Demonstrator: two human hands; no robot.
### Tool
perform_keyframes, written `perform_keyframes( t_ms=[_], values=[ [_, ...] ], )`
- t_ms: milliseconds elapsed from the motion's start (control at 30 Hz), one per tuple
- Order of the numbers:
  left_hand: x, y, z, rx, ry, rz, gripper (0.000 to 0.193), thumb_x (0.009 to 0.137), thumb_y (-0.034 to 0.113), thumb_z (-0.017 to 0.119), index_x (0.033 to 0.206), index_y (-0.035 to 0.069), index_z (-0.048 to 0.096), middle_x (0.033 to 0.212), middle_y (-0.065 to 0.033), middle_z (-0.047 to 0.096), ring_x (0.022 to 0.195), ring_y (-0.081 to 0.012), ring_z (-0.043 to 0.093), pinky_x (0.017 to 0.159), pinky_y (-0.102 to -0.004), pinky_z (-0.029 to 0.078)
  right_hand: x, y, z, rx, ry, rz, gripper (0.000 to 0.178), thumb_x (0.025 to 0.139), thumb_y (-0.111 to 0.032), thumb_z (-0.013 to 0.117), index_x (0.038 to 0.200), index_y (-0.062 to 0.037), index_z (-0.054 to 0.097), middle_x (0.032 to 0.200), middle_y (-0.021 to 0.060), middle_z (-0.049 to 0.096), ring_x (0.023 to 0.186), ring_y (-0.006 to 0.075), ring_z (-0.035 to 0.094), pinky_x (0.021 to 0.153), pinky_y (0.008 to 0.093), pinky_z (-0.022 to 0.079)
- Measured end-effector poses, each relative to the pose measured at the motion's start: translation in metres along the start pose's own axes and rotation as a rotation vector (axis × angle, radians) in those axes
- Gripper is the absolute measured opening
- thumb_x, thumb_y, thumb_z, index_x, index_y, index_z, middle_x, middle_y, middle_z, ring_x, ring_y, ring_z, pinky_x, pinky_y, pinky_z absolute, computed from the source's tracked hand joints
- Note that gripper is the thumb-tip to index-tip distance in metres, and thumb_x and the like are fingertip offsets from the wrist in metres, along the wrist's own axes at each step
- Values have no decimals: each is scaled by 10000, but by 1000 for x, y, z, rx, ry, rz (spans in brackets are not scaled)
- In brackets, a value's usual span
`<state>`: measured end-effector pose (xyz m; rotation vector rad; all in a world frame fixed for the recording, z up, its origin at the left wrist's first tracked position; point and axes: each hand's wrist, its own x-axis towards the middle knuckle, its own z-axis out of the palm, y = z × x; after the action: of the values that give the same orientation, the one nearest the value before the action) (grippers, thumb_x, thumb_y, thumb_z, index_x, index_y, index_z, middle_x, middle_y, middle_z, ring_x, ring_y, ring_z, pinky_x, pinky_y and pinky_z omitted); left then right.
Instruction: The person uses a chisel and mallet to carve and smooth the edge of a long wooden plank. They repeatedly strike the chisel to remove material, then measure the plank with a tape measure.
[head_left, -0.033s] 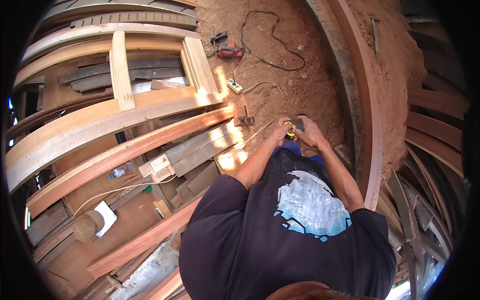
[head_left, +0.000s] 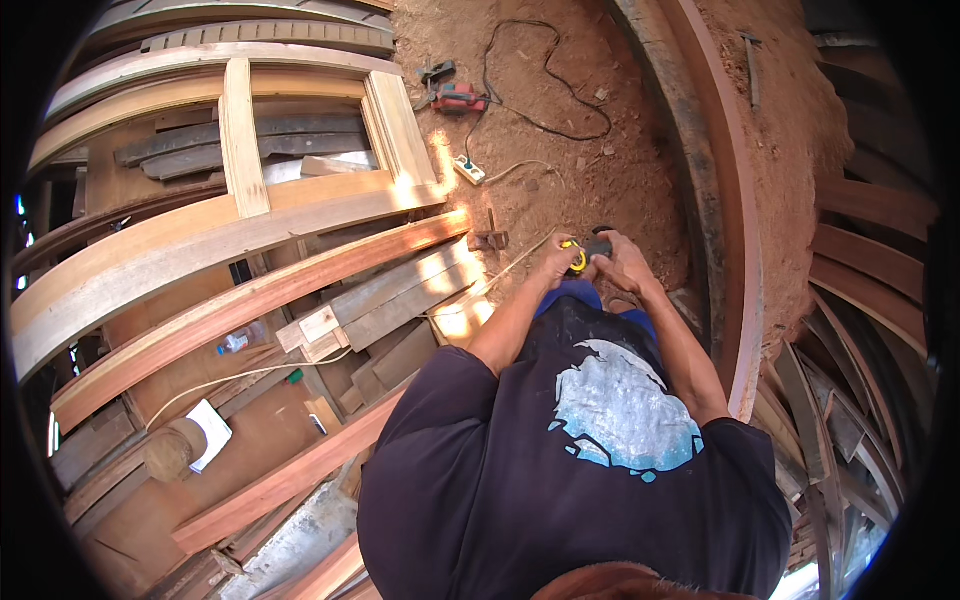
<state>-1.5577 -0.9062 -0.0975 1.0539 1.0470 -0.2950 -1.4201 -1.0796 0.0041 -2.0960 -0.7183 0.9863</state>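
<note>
My left hand (head_left: 556, 260) is closed on a small bright-yellow ring-shaped thing (head_left: 578, 256), whose kind I cannot make out. Close beside it, my right hand (head_left: 622, 264) is wrapped round a dark grey and black object (head_left: 599, 246). That object is too small and too covered by fingers to name. Both hands are held together in front of my body, above the blue cloth (head_left: 570, 295) at my lap. Whether the yellow ring is joined to the dark object cannot be told.
On the left lie a pale wooden frame (head_left: 245, 150) and a long reddish beam (head_left: 270, 296) over stacked boards. A red power tool (head_left: 459, 99) with a black cord and a white power strip (head_left: 468, 170) rest on the dirt floor. A long curved-looking timber (head_left: 735, 200) stands right.
My hands have shifted slightly apart, and more of the yellow ring and the dark object now shows between them. The surroundings look the same.
</note>
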Motion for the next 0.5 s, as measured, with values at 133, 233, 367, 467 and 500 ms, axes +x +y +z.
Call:
perform_keyframes(
  t_ms=[133,233,367,467,500],
  values=[
    [-14,36,-43,775,210,-87,611,819,347,800,1344,128,577,1202,-239,704,1095,-338,718,904,-428,584,-6,35,-41,45,11,234,548,923,-317,719,1353,6,619,1308,268,683,1256,410,645,1070,475,505],
    [-23,-6,-92,992,201,-117,634,811,356,797,1365,142,574,1208,-258,706,1140,-379,705,964,-456,567,-30,66,-67,-59,72,297,488,937,-305,706,1297,21,657,1236,252,718,1189,395,686,1035,455,528],
    [-41,-105,-167,1217,171,-97,712,819,302,774,1452,91,527,1216,-268,696,1192,-388,679,1030,-489,545,-66,103,-99,-7,188,406,457,966,-271,685,1314,24,658,1253,239,722,1186,355,700,1026,419,537],
    [-82,-115,-139,1405,341,-288,674,819,260,753,1430,51,560,1201,-267,698,1154,-396,688,1023,-468,560,-96,119,-130,4,345,438,474,979,-275,667,1339,33,647,1265,237,720,1205,356,692,1040,424,528],
    [-87,-120,-136,1338,337,-281,614,816,251,750,1376,52,598,1159,-261,709,1117,-394,698,984,-460,569,-108,110,-142,0,375,459,481,982,-276,663,1349,35,642,1272,237,719,1212,360,688,1046,423,524]
  ],
)
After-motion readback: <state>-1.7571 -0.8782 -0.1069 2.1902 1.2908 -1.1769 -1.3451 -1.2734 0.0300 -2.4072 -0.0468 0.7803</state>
